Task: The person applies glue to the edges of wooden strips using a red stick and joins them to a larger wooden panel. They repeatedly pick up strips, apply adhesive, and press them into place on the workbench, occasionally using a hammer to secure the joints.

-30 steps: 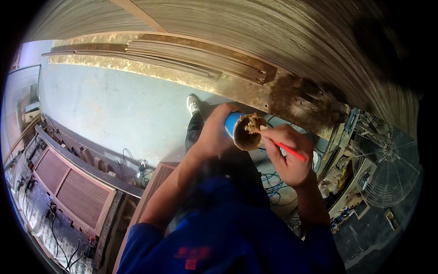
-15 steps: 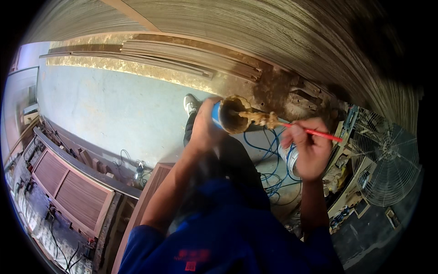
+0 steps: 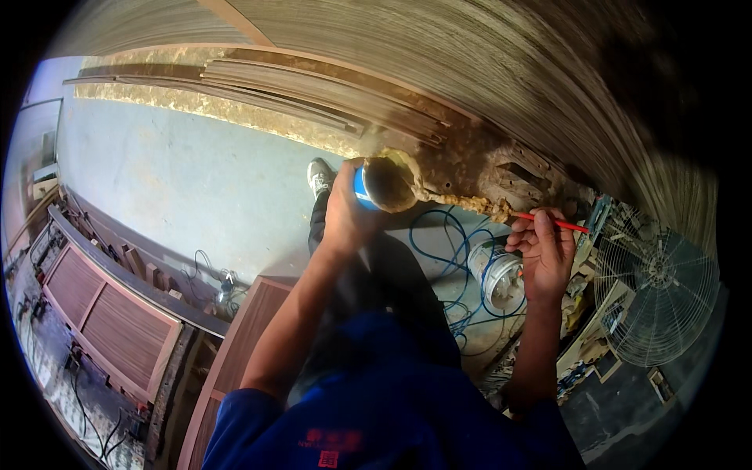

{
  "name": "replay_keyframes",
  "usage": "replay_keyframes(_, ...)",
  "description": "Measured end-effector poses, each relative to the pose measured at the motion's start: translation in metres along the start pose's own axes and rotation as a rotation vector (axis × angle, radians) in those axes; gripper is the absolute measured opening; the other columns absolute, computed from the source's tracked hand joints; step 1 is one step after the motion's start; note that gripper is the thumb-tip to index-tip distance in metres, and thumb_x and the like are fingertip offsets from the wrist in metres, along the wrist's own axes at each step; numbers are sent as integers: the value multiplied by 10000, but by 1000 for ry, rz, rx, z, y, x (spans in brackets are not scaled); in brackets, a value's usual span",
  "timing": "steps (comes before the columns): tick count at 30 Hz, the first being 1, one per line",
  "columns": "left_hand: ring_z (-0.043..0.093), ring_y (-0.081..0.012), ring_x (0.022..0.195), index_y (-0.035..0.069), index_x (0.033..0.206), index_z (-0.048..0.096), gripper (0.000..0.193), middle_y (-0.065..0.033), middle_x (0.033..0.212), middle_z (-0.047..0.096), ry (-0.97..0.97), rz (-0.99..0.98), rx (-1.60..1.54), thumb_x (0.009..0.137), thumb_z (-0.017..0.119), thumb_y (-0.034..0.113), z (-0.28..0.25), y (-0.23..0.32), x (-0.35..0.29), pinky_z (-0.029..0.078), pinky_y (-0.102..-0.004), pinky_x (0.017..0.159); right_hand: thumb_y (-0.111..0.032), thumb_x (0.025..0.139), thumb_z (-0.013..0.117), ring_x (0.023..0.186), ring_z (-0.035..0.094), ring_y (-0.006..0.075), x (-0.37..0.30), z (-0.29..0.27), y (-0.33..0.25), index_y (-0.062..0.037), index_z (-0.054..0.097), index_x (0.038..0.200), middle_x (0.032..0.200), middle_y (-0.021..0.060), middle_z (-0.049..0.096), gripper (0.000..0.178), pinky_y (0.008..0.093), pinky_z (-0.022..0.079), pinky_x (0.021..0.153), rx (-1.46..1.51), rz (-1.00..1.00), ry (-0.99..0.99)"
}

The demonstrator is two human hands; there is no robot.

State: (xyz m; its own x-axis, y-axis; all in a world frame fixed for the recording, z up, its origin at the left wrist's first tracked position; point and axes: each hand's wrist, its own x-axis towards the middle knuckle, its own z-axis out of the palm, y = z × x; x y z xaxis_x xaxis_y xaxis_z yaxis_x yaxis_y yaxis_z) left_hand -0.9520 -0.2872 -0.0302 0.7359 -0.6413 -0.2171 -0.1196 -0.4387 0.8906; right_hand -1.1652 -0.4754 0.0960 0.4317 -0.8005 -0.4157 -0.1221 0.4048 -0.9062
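Observation:
My left hand (image 3: 345, 205) is wrapped round a blue can (image 3: 361, 188), which is tilted with its mouth toward the right. Yellow-brown crust coats the can's rim, and the inside looks dark. In my right hand (image 3: 544, 249) is a thin stick with a red handle (image 3: 560, 223), pinched between thumb and fingers. Lumpy tan glue-like residue (image 3: 470, 204) cakes the stick's other end, which reaches to the can's rim. Below my right hand stands a white bucket (image 3: 501, 283) with pale contents.
Blue hose (image 3: 439, 244) lies coiled on the floor by the bucket. A round wire fan guard (image 3: 656, 286) stands at the right. Long wood strips (image 3: 313, 90) lie along a wood-grain panel (image 3: 376, 39). Panelled doors (image 3: 113, 317) rest at the left.
My right hand has moved slightly right and down, drawing the caked stick farther out of the can. The can has shifted a little up and left. More of the bucket shows.

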Motion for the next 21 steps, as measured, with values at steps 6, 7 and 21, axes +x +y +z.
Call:
replay_keyframes(6,680,-296,1055,33,1260,520,723,-161,1155,676,-33,-19,-147,692,950,158,2,-12,5,547,-390,898,-136,1038,615,690,679,192,6,-5,10,-40,606,1099,879,127,706,114,332,572,601,79,144,-116)
replay_keyframes(7,680,-287,1058,30,1259,519,723,-158,1156,680,-48,-10,-184,691,950,153,2,-14,6,547,-387,899,-127,1035,618,689,678,191,7,-4,10,-44,606,1104,881,127,706,108,332,571,599,81,161,-136)
replay_keyframes(21,644,-229,1119,33,1283,529,624,-114,1216,662,-90,-185,-265,757,862,87,-21,-50,-30,503,-360,990,-183,1039,650,670,672,133,94,24,73,-38,586,965,825,89,698,175,266,560,650,-291,-352,79)
